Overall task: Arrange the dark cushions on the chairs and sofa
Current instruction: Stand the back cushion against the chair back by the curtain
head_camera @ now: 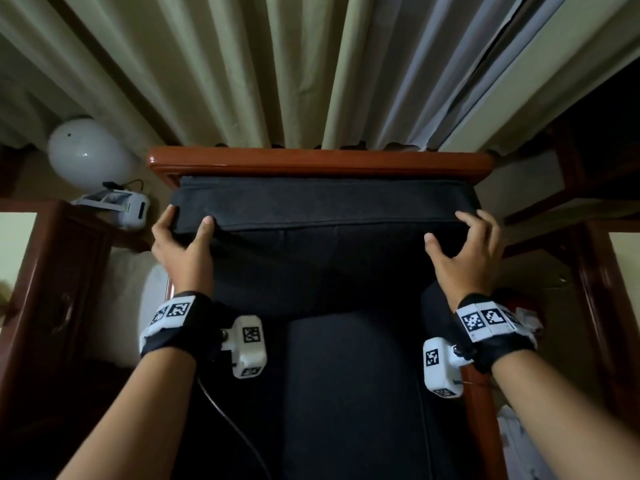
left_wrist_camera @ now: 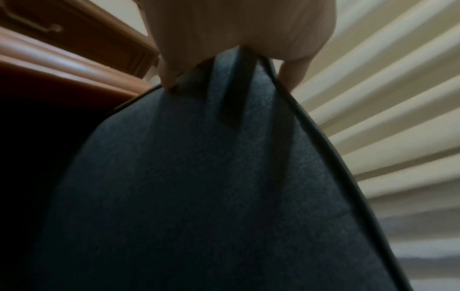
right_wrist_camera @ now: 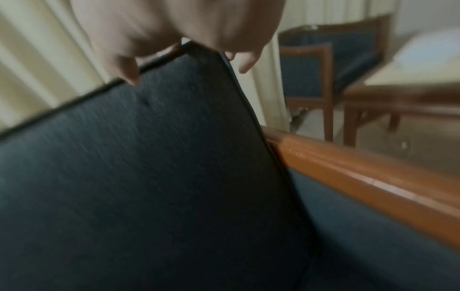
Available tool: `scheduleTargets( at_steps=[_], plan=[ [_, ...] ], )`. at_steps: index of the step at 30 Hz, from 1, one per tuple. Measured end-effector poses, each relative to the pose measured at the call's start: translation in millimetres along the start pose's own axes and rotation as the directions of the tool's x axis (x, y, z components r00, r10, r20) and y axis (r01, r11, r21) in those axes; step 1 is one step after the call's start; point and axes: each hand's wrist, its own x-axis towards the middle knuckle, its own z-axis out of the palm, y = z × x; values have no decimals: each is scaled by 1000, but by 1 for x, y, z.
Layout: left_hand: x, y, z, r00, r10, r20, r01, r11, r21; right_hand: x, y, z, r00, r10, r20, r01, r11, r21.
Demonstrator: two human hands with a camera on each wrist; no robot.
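A dark back cushion (head_camera: pixel 322 206) stands upright against the top rail of a wooden chair (head_camera: pixel 318 162), above the dark seat cushion (head_camera: pixel 349 393). My left hand (head_camera: pixel 187 233) grips the back cushion's upper left corner, thumb on the front face and fingers round the side. In the left wrist view the left hand (left_wrist_camera: pixel 236 29) pinches the cushion (left_wrist_camera: pixel 199 177) into a fold. My right hand (head_camera: pixel 464 244) curls over the upper right corner. The right wrist view is blurred. It shows the right hand (right_wrist_camera: pixel 179 23) on the cushion (right_wrist_camera: pixel 149 167), beside the wooden armrest (right_wrist_camera: pixel 361 177).
Pale curtains (head_camera: pixel 311 64) hang close behind the chair. A white round object (head_camera: pixel 86 154) and a small white device (head_camera: pixel 131 209) sit at the left by a dark wooden cabinet (head_camera: pixel 45 271). Another blue-upholstered chair (right_wrist_camera: pixel 323 65) and a wooden table (right_wrist_camera: pixel 398 94) stand to the right.
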Motion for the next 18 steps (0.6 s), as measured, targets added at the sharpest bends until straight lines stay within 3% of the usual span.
scheduleTargets(
  at_steps=[2, 4, 6, 8, 11, 14, 16, 18],
  plan=[
    [-3, -11, -8, 996, -80, -30, 74, 986, -152, 4, -4, -3, 991, 133, 1, -130, 967, 221],
    [1, -19, -17, 952, -304, 46, 301, 891, -339, 19, -8, -4, 949, 314, 27, -303, 885, 353],
    [3, -19, -24, 885, -426, 187, 465, 808, -361, 38, -8, -1, 881, 467, 77, -461, 812, 359],
    [4, -13, -24, 849, -482, 215, 528, 789, -314, 49, -6, 7, 794, 595, 124, -600, 735, 318],
    [5, -5, -22, 848, -481, 222, 530, 790, -309, 56, 22, 28, 728, 676, 111, -678, 688, 258],
    [0, 3, -18, 870, -437, 229, 491, 814, -310, 59, 49, 37, 666, 727, 169, -735, 599, 317],
    [-3, 9, -10, 867, -416, 276, 491, 810, -321, 59, 91, 43, 662, 733, 157, -725, 573, 381],
    [-2, 17, -4, 860, -352, 370, 478, 809, -343, 42, 114, 39, 612, 777, 148, -764, 533, 364]
  ],
)
